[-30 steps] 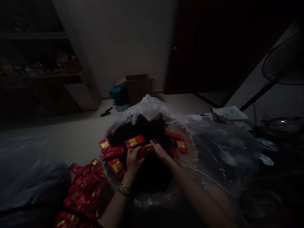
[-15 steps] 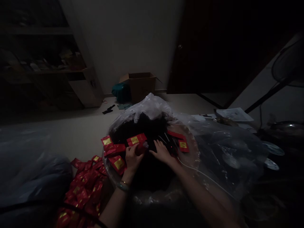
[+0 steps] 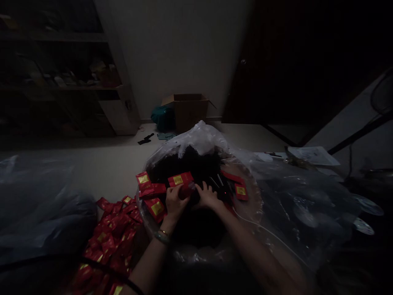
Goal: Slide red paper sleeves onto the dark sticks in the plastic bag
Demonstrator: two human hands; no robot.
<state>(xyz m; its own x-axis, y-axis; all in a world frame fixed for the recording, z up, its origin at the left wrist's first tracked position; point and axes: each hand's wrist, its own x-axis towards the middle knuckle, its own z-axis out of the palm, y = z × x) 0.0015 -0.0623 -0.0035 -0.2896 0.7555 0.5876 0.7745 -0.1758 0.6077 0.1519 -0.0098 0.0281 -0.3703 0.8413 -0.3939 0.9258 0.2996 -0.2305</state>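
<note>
While a cardboard box (image 3: 192,116) stands by the wall (image 3: 181,53) on pale floor (image 3: 119,170), a plastic-lined round container (image 3: 251,190) carries a dark heap (image 3: 196,162), with flat packets (image 3: 157,208) along its left edge. Over the heap, near the container's middle, a red packet (image 3: 186,190) has its long axis roughly left to right, its pale end pointing right (and slightly away). The left hand (image 3: 175,203) pinches it between thumb and fingers; the right hand (image 3: 209,198), fingers bent and parted, is just beside that end; whether it holds anything I cannot tell.
</note>
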